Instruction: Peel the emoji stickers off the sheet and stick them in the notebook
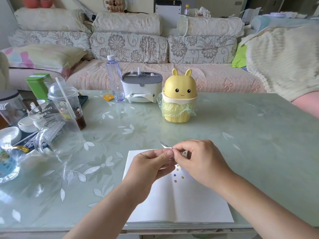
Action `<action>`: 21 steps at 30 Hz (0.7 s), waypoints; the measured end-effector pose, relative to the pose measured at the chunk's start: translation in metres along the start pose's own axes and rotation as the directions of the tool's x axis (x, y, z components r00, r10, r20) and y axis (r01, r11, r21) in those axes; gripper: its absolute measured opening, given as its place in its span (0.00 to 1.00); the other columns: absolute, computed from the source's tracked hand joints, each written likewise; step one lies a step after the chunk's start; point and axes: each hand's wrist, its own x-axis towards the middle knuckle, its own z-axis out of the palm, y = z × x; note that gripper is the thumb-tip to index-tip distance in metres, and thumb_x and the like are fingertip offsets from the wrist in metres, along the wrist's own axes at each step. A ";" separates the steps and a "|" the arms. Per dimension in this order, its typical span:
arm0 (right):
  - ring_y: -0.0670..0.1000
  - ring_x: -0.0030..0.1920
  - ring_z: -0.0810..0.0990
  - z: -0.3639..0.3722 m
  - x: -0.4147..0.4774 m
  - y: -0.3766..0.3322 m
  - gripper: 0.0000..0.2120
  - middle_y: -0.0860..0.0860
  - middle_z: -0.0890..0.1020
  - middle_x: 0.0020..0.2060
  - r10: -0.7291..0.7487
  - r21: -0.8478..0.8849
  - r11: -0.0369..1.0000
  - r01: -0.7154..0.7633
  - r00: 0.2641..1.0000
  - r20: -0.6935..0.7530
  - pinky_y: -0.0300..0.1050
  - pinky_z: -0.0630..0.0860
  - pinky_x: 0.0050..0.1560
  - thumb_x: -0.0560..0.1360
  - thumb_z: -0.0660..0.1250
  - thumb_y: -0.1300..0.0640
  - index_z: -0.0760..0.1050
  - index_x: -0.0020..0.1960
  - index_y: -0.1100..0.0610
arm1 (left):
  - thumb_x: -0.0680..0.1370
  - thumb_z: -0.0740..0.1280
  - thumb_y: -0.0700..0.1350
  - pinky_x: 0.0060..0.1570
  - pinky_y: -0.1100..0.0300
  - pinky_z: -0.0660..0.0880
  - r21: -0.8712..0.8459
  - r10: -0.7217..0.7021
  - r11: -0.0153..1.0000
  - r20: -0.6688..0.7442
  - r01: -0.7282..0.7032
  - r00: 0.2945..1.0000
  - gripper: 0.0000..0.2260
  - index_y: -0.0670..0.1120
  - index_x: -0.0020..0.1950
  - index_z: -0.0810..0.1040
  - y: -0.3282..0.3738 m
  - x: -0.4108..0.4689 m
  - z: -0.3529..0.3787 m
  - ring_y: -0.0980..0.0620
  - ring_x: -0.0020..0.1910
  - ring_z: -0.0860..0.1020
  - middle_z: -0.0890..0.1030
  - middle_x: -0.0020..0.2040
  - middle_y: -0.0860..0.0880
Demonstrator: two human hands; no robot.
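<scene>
An open white notebook (181,204) lies on the table near the front edge, with several small yellow emoji stickers (179,173) stuck on its right page. Above it, my left hand (151,163) pinches a small, curled sticker sheet (164,145) between thumb and fingers. My right hand (198,159) meets it from the right, its fingertips pinching at the sheet's edge. Both hands hide most of the sheet, and I cannot tell whether a sticker is lifted.
A yellow rabbit-shaped bin (178,99) stands mid-table. Behind it are a tissue box (141,88) and a water bottle (115,80). Clear plastic cups (57,125), a green tin (38,85) and dishes crowd the left side. A sofa runs behind the table.
</scene>
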 end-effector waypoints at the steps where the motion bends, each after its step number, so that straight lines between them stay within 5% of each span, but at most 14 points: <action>1: 0.43 0.32 0.75 0.000 0.000 0.000 0.07 0.36 0.77 0.29 0.009 0.008 1.000 -0.009 1.000 0.001 0.35 0.67 0.32 0.76 0.68 0.49 0.82 0.42 0.47 | 0.67 0.75 0.46 0.54 0.56 0.80 0.010 0.006 1.000 -0.006 -0.006 1.000 0.18 0.38 0.54 0.85 0.000 0.000 0.000 0.47 0.49 0.85 0.86 0.52 0.38; 6: 0.46 0.31 0.76 -0.002 -0.001 -0.002 0.06 0.38 0.80 0.32 0.011 0.029 1.000 -0.011 1.000 -0.024 0.39 0.71 0.32 0.76 0.70 0.51 0.82 0.41 0.48 | 0.68 0.75 0.45 0.53 0.56 0.81 0.020 0.027 0.999 0.006 -0.027 1.000 0.11 0.41 0.46 0.87 0.002 -0.002 0.004 0.47 0.47 0.85 0.86 0.47 0.39; 11: 0.43 0.28 0.75 -0.003 -0.002 -0.003 0.06 0.32 0.77 0.27 0.092 0.056 0.994 -0.089 0.994 -0.051 0.33 0.65 0.31 0.75 0.71 0.52 0.83 0.39 0.48 | 0.69 0.74 0.45 0.52 0.56 0.81 0.024 0.029 0.999 0.009 -0.030 1.000 0.09 0.42 0.45 0.87 0.001 -0.003 0.006 0.47 0.47 0.85 0.86 0.46 0.40; 15: 0.43 0.32 0.76 0.000 0.000 -0.004 0.06 0.40 0.80 0.35 0.101 0.074 0.993 -0.092 0.987 -0.127 0.33 0.68 0.34 0.72 0.74 0.53 0.80 0.36 0.48 | 0.75 0.72 0.41 0.51 0.54 0.81 0.061 0.041 0.997 -0.003 -0.041 0.999 0.06 0.39 0.48 0.84 0.003 -0.003 0.006 0.46 0.47 0.84 0.85 0.46 0.39; 21: 0.48 0.25 0.75 -0.003 0.006 -0.005 0.08 0.50 0.83 0.31 0.353 0.394 0.834 -0.387 0.922 0.159 0.41 0.75 0.32 0.77 0.70 0.56 0.84 0.39 0.51 | 0.81 0.67 0.37 0.51 0.48 0.83 0.262 0.122 0.960 -0.096 -0.093 0.988 0.05 0.41 0.45 0.79 0.004 0.000 0.004 0.48 0.38 0.81 0.83 0.38 0.45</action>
